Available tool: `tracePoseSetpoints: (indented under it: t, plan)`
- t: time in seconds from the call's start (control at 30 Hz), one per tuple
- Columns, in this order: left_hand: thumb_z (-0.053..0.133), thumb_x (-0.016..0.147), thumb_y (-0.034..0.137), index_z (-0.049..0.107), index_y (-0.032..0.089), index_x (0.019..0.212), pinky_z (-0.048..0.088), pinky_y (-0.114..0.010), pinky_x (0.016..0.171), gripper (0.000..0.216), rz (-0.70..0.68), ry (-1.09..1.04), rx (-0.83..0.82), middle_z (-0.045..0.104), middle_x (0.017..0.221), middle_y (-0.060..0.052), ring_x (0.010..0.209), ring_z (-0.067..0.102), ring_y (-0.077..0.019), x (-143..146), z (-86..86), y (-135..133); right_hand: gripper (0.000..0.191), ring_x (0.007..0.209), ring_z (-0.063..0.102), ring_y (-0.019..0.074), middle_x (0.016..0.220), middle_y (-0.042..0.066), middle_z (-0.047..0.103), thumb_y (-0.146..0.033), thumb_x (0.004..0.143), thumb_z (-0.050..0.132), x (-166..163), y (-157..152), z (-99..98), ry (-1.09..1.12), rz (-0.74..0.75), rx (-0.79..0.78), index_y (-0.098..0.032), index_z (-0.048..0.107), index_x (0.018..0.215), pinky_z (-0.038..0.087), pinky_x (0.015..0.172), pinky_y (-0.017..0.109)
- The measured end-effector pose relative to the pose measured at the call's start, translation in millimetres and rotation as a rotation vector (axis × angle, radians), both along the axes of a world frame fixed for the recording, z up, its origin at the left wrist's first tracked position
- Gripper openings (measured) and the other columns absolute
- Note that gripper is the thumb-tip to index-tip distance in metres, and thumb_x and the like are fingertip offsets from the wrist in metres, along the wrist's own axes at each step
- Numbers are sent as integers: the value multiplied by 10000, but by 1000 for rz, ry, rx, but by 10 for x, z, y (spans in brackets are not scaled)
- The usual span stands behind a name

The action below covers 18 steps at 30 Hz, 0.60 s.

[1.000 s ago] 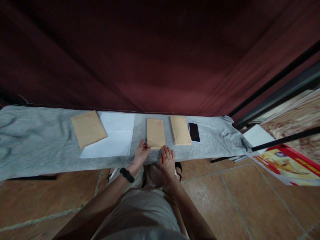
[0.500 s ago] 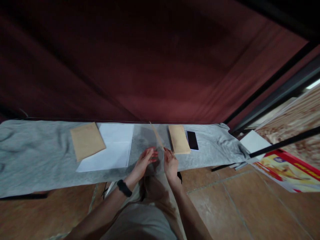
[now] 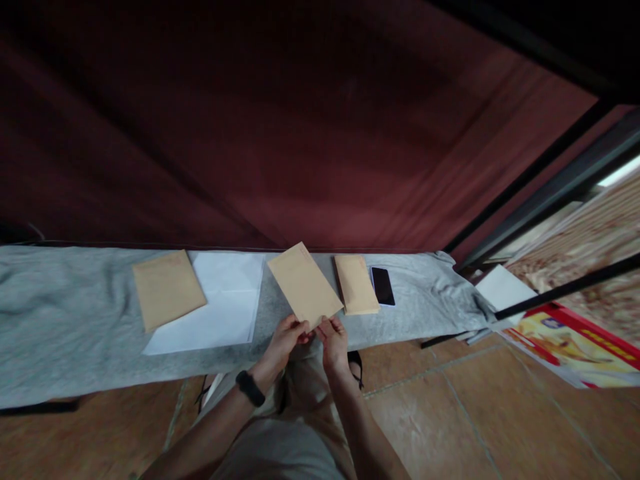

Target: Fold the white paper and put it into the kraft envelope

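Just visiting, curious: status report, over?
Left fingers, right fingers: pinching flat rectangular brown paper envelope by near edge. Envelope askew. Brown envelope stack close, right.

The flat, tan, rectangular paper envelope (image 3: 304,283) is held at its near end, between the left hand's grip (image 3: 287,341) at the near-left corner and the right hand's grip (image 3: 334,339) along the near short edge. Its broad face is turned up, smooth and uncreased as far as can be seen, with small reddish print by the far corner. The long sides slant, far end leaning left, over the grey-cloth-covered surface (image 3: 425,293). Whether the far end touches anything cannot be told.
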<state>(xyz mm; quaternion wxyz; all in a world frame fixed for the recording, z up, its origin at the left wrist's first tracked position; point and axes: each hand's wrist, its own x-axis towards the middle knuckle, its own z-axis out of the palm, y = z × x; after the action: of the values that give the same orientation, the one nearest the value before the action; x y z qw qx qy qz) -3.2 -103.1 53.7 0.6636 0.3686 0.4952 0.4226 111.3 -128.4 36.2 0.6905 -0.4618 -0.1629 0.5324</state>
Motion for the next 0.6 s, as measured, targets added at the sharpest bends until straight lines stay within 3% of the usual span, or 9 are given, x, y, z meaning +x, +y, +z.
tracePoseSetpoints:
  t: [0.17, 0.33, 0.5, 0.6]
  plan:
    - [748, 635, 388, 606, 183, 747, 368, -216, 440, 273, -121, 192, 77, 620, 564, 31, 459, 527, -105, -199, -92, 167, 479, 631, 631, 125, 696, -50, 616, -575, 641, 839, 209, 24, -98, -114, 3, -104, -217, 564, 799, 584, 685, 291]
    - [715, 626, 423, 550, 214, 732, 353, -224, 419, 287, -79, 272, 91, 573, 518, 62, 408, 484, -104, -297, -228, 275, 496, 567, 627, 156, 655, -31, 623, -582, 598, 839, 316, 68, -216, -240, 34, -164, -211, 590, 815, 586, 584, 318]
    - [755, 615, 471, 539, 229, 787, 344, -225, 414, 367, -44, 300, 69, 563, 531, 70, 407, 506, -119, -305, -341, 293, 418, 517, 595, 158, 699, 9, 671, -507, 723, 767, 343, 78, -270, -450, 64, -186, -175, 654, 950, 526, 493, 294]
    - [760, 623, 472, 530, 235, 805, 346, -225, 418, 377, -39, 308, 61, 549, 520, 77, 408, 509, -123, -302, -371, 286, 415, 577, 617, 166, 751, 17, 682, -446, 803, 722, 374, 67, -271, -647, 71, -171, -152, 679, 1093, 527, 541, 283]
